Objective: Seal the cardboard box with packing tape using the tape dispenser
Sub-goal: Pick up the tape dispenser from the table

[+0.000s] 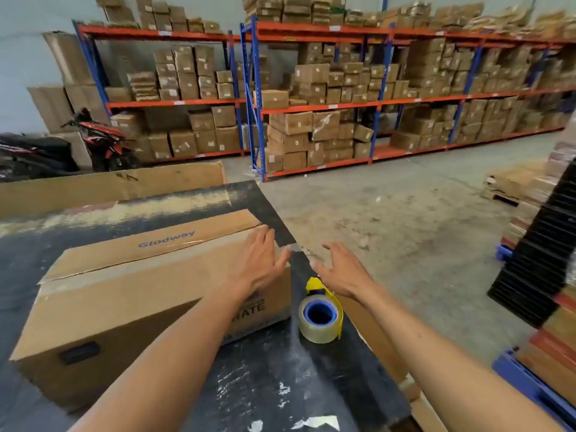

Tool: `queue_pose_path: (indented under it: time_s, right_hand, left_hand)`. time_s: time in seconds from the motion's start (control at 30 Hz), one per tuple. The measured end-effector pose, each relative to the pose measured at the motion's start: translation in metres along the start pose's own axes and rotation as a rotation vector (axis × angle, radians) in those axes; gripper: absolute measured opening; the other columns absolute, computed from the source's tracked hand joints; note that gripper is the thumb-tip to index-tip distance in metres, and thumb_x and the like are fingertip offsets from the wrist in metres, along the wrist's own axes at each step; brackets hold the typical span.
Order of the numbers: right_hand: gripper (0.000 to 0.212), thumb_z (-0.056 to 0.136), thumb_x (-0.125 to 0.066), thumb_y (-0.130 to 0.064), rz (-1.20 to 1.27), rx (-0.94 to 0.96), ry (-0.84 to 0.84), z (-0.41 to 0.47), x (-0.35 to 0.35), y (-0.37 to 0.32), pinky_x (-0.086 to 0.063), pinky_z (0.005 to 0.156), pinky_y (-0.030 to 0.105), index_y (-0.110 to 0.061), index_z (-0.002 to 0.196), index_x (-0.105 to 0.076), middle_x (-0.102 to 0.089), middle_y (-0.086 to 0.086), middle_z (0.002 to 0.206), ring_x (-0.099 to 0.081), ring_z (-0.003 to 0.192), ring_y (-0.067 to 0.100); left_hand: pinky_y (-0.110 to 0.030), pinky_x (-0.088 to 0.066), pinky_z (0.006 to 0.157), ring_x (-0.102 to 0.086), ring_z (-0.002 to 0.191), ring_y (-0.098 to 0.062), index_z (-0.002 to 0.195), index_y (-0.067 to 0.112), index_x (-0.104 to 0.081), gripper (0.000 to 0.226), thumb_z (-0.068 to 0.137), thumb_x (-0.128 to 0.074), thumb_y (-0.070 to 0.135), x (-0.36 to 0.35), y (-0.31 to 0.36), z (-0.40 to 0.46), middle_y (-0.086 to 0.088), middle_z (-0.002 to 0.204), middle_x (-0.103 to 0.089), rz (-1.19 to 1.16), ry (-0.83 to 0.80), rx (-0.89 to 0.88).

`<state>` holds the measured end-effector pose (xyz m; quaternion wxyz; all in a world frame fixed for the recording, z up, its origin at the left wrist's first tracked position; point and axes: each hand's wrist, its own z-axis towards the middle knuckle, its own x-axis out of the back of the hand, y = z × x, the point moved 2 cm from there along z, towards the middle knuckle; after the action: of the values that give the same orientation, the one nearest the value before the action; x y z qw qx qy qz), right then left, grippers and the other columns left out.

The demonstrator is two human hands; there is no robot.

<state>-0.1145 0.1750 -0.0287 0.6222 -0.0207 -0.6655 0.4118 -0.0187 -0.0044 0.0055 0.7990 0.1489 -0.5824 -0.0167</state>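
A brown cardboard box [131,294] with blue lettering lies on a black worktable [271,378], its top flaps closed and a strip of clear tape along the seam. My left hand [260,263] rests flat on the box's right end, fingers spread. A yellow tape dispenser [321,313] with a roll of clear tape on a blue core stands on the table just right of the box. My right hand [341,269] hovers open above the dispenser, holding nothing.
A large open carton [109,185] stands behind the table. Blue and orange racks [258,98] full of boxes line the back wall. A motorbike [96,138] is parked at the left. Stacked black trays [542,254] and goods stand at the right on the concrete floor.
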Motion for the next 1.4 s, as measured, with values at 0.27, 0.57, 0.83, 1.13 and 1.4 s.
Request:
queue_pose_path:
  time_s: [0.27,0.57,0.83,1.13,1.4]
  right_hand:
    - [0.069,0.079,-0.072,-0.041,-0.108,-0.322,-0.181,-0.006,-0.068,0.058,-0.046,0.096,0.039,-0.010,0.135,-0.046,-0.050,0.016,0.137,-0.049,0.125,0.036]
    - [0.021,0.074,-0.070,-0.020,0.109,-0.499,-0.194,-0.002,-0.067,0.064,-0.048,0.061,0.027,-0.006,0.090,-0.070,-0.071,0.015,0.095,-0.066,0.087,0.031]
    - [0.040,0.077,-0.060,-0.016,1.062,-0.632,-0.083,0.021,-0.006,0.020,-0.056,0.063,0.040,-0.005,0.115,-0.063,-0.064,0.024,0.104,-0.062,0.082,0.034]
    - [0.035,0.074,-0.052,-0.014,1.089,-0.342,-0.228,0.027,0.051,-0.085,-0.043,0.054,0.025,-0.008,0.107,-0.063,-0.054,0.010,0.076,-0.053,0.053,0.016]
    - [0.022,0.087,-0.058,-0.014,0.894,0.050,-0.266,0.018,0.042,-0.122,-0.045,0.059,0.022,-0.026,0.081,-0.076,-0.064,-0.003,0.072,-0.058,0.060,0.007]
  left_hand:
    - [-0.040,0.003,0.124,0.005,0.153,-0.029,0.156,-0.002,-0.004,0.088,0.100,-0.019,0.064,-0.033,0.001,0.002,-0.021,0.165,0.002,0.113,-0.180,0.078]
    - [-0.047,0.008,0.122,0.011,0.152,-0.023,0.158,0.010,0.007,0.100,0.090,-0.018,0.080,-0.018,-0.024,0.007,-0.013,0.165,0.011,0.212,-0.326,0.007]
    - [-0.068,-0.004,0.115,0.000,0.152,-0.038,0.158,0.024,-0.001,0.107,0.076,-0.009,0.093,-0.017,-0.048,-0.010,-0.016,0.166,0.003,0.270,-0.301,0.102]
    - [-0.067,-0.006,0.114,-0.005,0.150,-0.040,0.157,0.023,-0.010,0.107,0.076,-0.008,0.093,-0.026,-0.018,-0.014,-0.015,0.166,-0.006,0.257,-0.273,0.067]
    - [-0.047,-0.041,0.108,-0.051,0.130,-0.023,0.140,0.029,-0.047,0.084,0.070,-0.072,0.069,-0.002,-0.019,-0.020,-0.001,0.140,-0.055,-0.438,-0.228,0.167]
